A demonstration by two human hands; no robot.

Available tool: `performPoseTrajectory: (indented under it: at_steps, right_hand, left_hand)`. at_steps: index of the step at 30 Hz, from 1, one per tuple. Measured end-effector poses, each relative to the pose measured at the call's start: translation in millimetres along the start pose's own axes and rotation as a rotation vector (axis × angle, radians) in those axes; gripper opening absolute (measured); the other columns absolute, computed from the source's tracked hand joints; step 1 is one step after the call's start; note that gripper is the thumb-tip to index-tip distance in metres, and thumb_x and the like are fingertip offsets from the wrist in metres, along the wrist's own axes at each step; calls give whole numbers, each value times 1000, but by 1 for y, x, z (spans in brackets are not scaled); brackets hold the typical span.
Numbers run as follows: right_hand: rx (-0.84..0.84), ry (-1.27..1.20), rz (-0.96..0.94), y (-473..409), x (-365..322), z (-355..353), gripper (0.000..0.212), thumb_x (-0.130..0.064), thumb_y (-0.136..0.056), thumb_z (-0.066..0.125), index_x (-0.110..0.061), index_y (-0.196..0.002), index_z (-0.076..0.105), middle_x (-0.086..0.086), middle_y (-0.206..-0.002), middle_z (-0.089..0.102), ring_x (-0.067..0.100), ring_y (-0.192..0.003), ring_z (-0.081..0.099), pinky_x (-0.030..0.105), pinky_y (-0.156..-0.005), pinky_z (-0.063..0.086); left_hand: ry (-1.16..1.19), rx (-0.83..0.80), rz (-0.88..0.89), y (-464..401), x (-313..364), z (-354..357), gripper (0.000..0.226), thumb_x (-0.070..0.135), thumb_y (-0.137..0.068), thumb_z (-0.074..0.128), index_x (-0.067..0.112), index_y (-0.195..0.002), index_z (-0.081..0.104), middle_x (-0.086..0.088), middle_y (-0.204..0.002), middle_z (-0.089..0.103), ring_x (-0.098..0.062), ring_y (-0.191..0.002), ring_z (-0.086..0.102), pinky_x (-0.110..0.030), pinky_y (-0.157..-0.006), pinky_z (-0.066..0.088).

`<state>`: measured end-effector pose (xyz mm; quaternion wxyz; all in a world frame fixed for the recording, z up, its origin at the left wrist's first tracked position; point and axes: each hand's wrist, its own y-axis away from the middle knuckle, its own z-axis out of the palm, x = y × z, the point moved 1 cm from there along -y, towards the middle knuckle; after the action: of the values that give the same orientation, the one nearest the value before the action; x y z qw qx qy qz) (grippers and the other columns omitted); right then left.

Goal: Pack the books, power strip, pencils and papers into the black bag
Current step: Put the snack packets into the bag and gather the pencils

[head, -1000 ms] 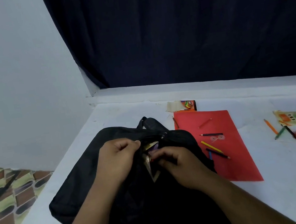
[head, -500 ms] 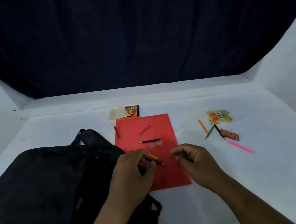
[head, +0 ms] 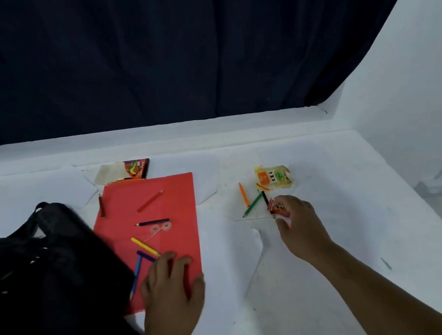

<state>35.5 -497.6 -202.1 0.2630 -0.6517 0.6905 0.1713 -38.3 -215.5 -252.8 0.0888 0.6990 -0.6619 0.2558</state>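
Your white table (head: pixel 341 278) carries a black fabric bag (head: pixel 33 290) left of your left hand (head: pixel 172 294), a red paper sheet (head: pixel 162 203) under it, and orange (head: pixel 243 194) and green (head: pixel 252 205) pencils just beyond your right hand (head: pixel 300 224).

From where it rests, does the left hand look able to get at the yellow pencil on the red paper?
Probably yes. The left hand rests on the red paper, and the yellow pencil lies just beyond its fingertips, uncovered, with only a blue pencil close beside it.
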Motion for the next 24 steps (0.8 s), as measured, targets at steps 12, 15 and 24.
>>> performPoseTrajectory:
  at_steps: [12,15,24]
  right_hand:
    - [104,78,-11,-24,11,13,21,-17,-93,57,-30,-106,65,-9,-111,66,19,-102,54,33,-82,29]
    - [146,-92,-23,-25,3,14,23,-13,-91,58,-27,-107,65,-11,-112,66,20,-107,56,37,-88,35]
    - [46,-682,-23,2,-76,29,27,-12,-105,40,-23,-123,57,-8,-111,65,3,-83,68,12,-72,52]
  left_hand:
    - [-12,15,2,-1,2,0,34,52,-78,55,35,-106,63,6,-122,51,-20,-119,48,-34,-92,28]
    - [5,-44,6,-7,0,-5,33,52,-76,58,37,-105,62,8,-116,49,-20,-113,51,-34,-90,36]
    - [617,18,-183,-21,-7,-75,29,0,-94,64,26,-101,75,11,-100,75,-16,-92,69,-12,-82,48]
